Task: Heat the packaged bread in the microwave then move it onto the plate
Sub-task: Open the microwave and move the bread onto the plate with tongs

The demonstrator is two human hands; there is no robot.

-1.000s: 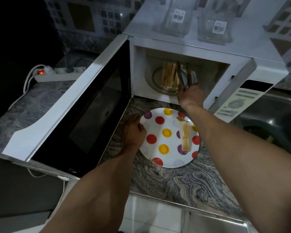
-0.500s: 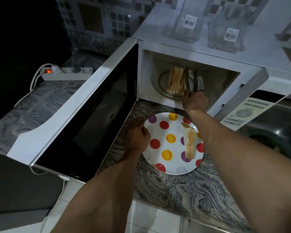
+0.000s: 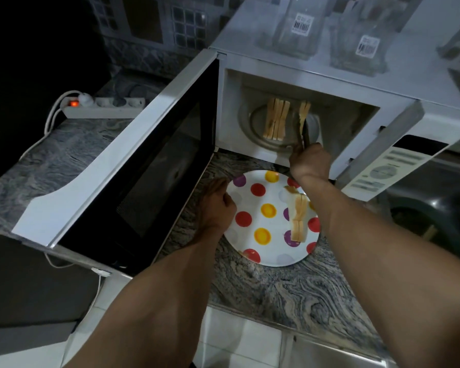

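Right hand [image 3: 310,162] clamps tongs [image 3: 303,134], which just pulled one bread slice [image 3: 304,111] off the stack [image 3: 276,122] in the microwave [image 3: 343,83]. Plate [image 3: 252,208] at 6 o'clock is next. Left hand [image 3: 218,203], fingers curled, steadies it.

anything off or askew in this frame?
Nothing spilled or damaged. One oddity: the bread slices stand on edge, leaning together, on the microwave turntable, not flat. The slices on the polka-dot plate also stand on edge. The right hand holds tongs gripping one slice.
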